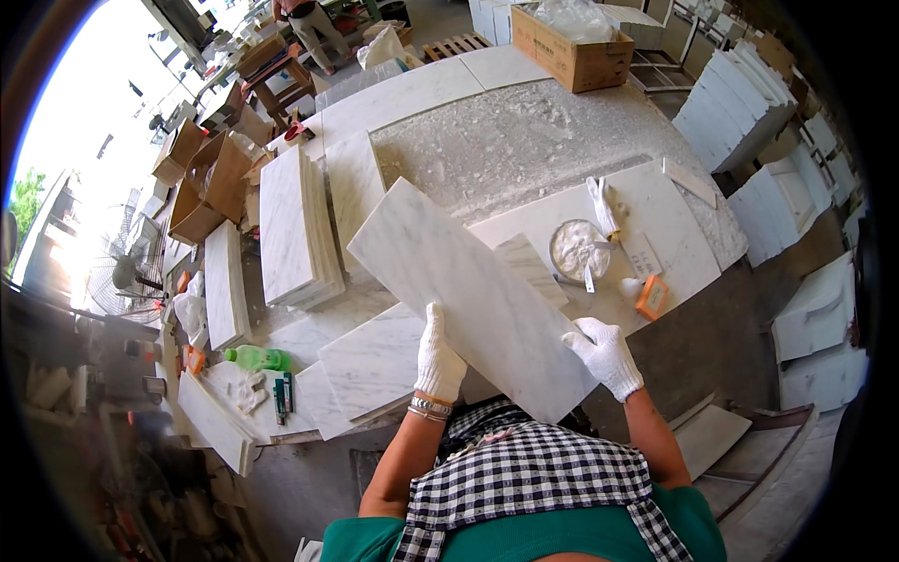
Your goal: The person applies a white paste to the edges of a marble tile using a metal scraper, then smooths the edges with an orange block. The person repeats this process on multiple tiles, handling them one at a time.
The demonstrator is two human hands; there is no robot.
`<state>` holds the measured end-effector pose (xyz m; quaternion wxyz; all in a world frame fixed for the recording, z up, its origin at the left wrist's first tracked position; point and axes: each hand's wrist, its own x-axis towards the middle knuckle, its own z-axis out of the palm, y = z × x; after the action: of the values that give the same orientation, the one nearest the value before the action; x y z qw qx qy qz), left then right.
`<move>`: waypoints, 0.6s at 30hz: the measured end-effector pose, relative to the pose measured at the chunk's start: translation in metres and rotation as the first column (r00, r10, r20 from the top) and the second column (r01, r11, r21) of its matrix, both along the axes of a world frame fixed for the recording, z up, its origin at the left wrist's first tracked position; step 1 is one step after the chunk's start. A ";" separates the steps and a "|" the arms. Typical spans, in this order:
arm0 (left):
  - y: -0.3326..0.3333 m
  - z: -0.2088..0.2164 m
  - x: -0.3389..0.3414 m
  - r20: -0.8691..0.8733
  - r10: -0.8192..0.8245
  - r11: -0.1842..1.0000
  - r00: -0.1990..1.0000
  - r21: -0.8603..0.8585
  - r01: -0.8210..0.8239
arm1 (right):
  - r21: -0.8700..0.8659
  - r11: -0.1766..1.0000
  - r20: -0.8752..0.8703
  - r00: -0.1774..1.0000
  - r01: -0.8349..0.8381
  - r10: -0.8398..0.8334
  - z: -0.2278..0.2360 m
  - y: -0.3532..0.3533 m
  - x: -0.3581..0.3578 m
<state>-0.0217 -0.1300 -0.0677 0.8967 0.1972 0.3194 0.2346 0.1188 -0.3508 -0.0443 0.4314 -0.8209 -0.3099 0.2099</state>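
A long white marble slab (478, 295) with grey veins is held up at a slant between my hands, over the near edge of the worktable. My left hand (438, 361), in a white knit glove, grips its left edge, thumb up along the face. My right hand (607, 356), gloved alike, closes on the slab's right edge near its lower end. Beneath the raised slab lie more marble slabs (375, 361). To the right stands a bowl of white paste (581, 251) with a spatula in it. Beside the bowl lies an orange box (653, 297).
A stack of marble slabs (298, 225) stands at the left, with a green bottle (257, 358) nearer me. White gloves (604, 208) lie behind the bowl. A cardboard box (571, 51) sits at the far edge. A fan (126, 272) is at far left; another person (314, 28) stands in the background.
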 end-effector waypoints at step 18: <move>0.027 -0.016 0.026 -0.081 -0.020 0.999 0.997 0.043 0.023 | 0.114 0.971 -0.009 0.977 0.211 -0.211 -0.028 0.016 0.002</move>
<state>0.0040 -0.1035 -0.0842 0.8810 0.2297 0.3479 0.2238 0.1206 -0.3349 -0.0724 0.4969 -0.8235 -0.2331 0.1434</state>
